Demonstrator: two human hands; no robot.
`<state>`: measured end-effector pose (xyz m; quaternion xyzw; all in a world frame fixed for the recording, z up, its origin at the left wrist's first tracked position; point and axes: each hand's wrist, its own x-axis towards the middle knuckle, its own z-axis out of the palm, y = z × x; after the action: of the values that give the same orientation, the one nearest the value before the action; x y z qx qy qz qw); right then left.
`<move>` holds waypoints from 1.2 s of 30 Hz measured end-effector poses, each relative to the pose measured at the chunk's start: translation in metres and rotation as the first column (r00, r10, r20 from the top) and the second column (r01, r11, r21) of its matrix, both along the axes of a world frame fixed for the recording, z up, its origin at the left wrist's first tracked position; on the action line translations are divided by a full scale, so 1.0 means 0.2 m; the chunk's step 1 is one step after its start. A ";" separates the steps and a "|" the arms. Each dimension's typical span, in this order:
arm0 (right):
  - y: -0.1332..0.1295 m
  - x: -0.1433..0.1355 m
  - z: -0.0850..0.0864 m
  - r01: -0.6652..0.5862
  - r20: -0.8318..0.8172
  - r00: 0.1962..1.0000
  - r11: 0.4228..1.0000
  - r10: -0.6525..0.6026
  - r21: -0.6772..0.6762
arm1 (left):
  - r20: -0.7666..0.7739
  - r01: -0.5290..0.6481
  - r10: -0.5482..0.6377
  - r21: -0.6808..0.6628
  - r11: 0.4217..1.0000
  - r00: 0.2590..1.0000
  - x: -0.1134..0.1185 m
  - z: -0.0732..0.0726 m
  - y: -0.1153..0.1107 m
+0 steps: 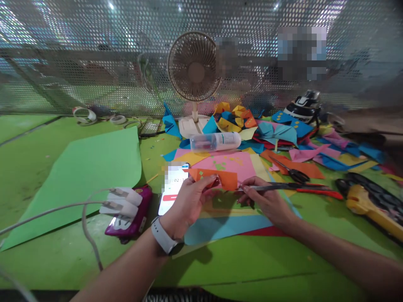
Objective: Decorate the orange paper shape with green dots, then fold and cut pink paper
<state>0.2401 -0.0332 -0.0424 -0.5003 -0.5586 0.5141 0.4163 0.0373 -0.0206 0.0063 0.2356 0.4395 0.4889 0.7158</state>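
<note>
Pinched in my left hand [195, 195] is a small piece of orange paper [229, 179]. My right hand [266, 201] is closed around the metal shaft of a slim tool with red-and-black handles [324, 191]. The tool's narrow tip meets or nearly meets the right edge of the orange paper; its exact kind is unclear. Beneath both hands lie stacked coloured sheets, among them a pink sheet [242, 161] dotted with small green and yellow scraps and a light blue sheet [217, 228]. A lit phone [173, 197] lies partly behind my left hand.
Black scissors [297, 174] and a yellow-and-black tool [362, 199] lie to the right. Behind are a clear bottle [217, 141], a fan [195, 71] and folded paper pieces [234, 117]. Leftward sit a green sheet [91, 163] and a purple power adapter [138, 222] with cables.
</note>
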 end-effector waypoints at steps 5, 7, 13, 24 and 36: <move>0.00 -0.01 0.01 0.015 0.016 1.000 1.000 -0.015 0.012 | -0.015 0.022 -0.022 0.016 1.000 1.000 0.00 0.01 -0.01; 0.00 -0.01 0.01 0.010 0.036 0.999 1.000 -0.011 0.021 | -0.019 0.038 -0.037 0.026 0.999 0.999 0.00 0.00 -0.01; 0.00 -0.01 0.01 -0.002 0.056 0.998 1.000 0.000 0.027 | -0.021 0.042 -0.042 0.022 0.999 0.999 0.00 0.00 -0.01; -0.01 0.00 0.04 0.022 -0.070 0.997 1.000 -0.021 0.004 | 0.093 -0.055 0.046 0.092 0.994 0.995 -0.01 -0.01 0.00; -0.08 0.03 0.07 -0.123 -0.230 0.961 0.982 0.153 0.143 | -0.068 0.083 -0.079 0.052 0.995 0.995 0.07 -0.04 -0.07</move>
<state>0.2463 -0.0490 -0.0285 -0.3668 -0.5693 0.5620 0.4749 0.0508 -0.0354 -0.0014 0.2888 0.4393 0.4634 0.7133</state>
